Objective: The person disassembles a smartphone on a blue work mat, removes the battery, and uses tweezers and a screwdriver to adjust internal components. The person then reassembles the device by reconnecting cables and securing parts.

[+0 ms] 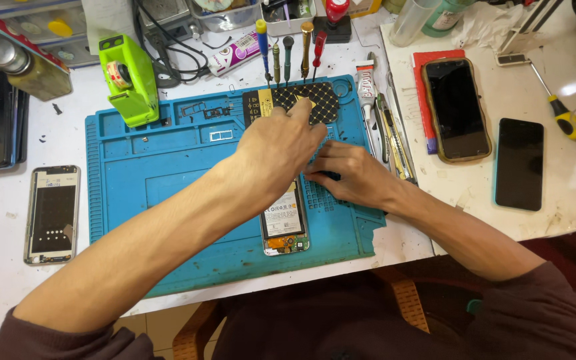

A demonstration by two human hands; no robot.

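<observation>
An opened phone (285,223) with its battery showing lies on a blue work mat (168,167), its upper half hidden under my hands. My left hand (281,150) reaches across it, fingertips touching a black patterned panel (318,100) at the mat's top edge. Whether it pinches something small there I cannot tell. My right hand (351,175) rests fingers-down on the phone's upper right edge, pressing it to the mat.
Several screwdrivers (288,50) stand behind the mat. A green tape dispenser (130,80) sits at its top left. A bare phone frame (51,213) lies left. Tweezers and a glue tube (385,127) lie right, beside two dark phones (458,110) (519,163).
</observation>
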